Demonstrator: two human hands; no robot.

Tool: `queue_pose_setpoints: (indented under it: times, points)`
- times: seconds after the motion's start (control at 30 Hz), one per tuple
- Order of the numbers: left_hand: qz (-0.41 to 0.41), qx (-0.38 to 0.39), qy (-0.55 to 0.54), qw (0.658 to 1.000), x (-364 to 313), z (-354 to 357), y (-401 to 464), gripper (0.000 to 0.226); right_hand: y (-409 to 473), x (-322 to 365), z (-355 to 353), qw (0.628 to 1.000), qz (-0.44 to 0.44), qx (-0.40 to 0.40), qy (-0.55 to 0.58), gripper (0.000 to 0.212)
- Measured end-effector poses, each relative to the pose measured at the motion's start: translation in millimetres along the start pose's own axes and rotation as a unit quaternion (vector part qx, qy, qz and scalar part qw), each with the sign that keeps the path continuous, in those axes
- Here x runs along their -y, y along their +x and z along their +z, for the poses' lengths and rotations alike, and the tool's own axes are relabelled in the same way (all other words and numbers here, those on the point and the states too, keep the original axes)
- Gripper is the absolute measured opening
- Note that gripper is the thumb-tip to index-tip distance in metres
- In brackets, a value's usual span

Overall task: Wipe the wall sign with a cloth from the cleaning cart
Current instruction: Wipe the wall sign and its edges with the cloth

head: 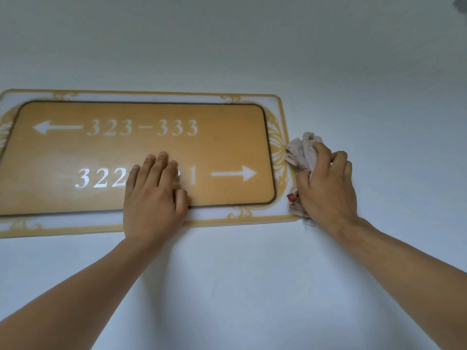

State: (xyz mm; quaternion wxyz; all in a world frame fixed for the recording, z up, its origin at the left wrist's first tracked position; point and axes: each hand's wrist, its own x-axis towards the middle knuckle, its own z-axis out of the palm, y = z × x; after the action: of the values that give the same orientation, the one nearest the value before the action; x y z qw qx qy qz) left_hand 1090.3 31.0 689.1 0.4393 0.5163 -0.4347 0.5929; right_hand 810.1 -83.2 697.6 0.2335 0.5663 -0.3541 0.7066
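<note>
A golden wall sign [141,147] with white room numbers, two arrows and an ornate white-and-gold border hangs on the pale wall. My left hand [154,195] lies flat on its lower middle, fingers spread, covering part of the lower number. My right hand [326,183] grips a crumpled beige cloth [302,150] with a small red tag, pressed against the sign's right edge. The cloth sticks out above and below my fingers. The cleaning cart is out of view.
Plain white wall [252,46] surrounds the sign on all sides. A dark grey patch [461,3] shows at the top right corner.
</note>
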Motion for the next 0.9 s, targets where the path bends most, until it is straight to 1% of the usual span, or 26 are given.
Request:
queue_pose_setpoints:
  times: [0.23,0.37,0.5,0.57,0.63,0.7,0.73,0.77,0.8,0.83,0.87,0.9]
  points:
    - [0.004,0.009,0.007,1.000,-0.3,-1.5,0.4,0.058,-10.5,14.3,-6.7,0.998,0.026,0.016,0.048,0.059]
    - [-0.003,0.015,0.004,1.000,-1.7,-3.7,1.9,0.059,-18.9,27.3,-16.7,0.997,-0.004,0.046,0.055,0.058]
    - [-0.014,0.061,0.009,0.998,-6.4,-9.8,6.8,0.059,-25.7,35.5,-26.4,0.996,-0.050,0.072,0.034,0.055]
    - [-0.012,0.092,0.018,0.996,-7.5,-21.8,14.9,0.055,-28.1,40.9,-31.0,0.994,-0.068,0.082,0.021,0.053]
    - [-0.037,0.127,-0.006,0.991,-12.2,-36.8,21.7,0.050,-29.7,48.1,-34.6,0.992,-0.075,0.094,0.023,0.052]
    - [-0.072,0.159,-0.070,0.982,-22.9,-50.6,24.0,0.045,-32.5,55.0,-35.4,0.992,-0.061,0.099,0.048,0.052]
    - [-0.099,0.183,-0.132,0.969,-29.9,-57.5,23.5,0.044,-33.8,58.7,-35.9,0.992,-0.054,0.098,0.063,0.052]
    - [-0.146,0.216,-0.231,0.937,-36.8,-64.2,22.8,0.046,-34.6,63.0,-37.1,0.991,-0.051,0.097,0.074,0.052]
    - [-0.207,0.255,-0.355,0.875,-42.5,-72.2,23.0,0.049,-35.5,69.9,-38.5,0.990,-0.053,0.099,0.085,0.052]
    - [-0.265,0.293,-0.467,0.791,-50.4,-76.4,21.4,0.050,-37.2,73.9,-40.3,0.989,-0.059,0.105,0.090,0.051]
    - [-0.310,0.324,-0.530,0.719,-55.1,-80.6,21.0,0.051,-39.0,80.2,-42.0,0.987,-0.068,0.114,0.095,0.051]
    - [-0.329,0.345,-0.559,0.678,-57.4,-81.8,20.7,0.051,-41.1,86.1,-44.0,0.984,-0.080,0.123,0.098,0.051]
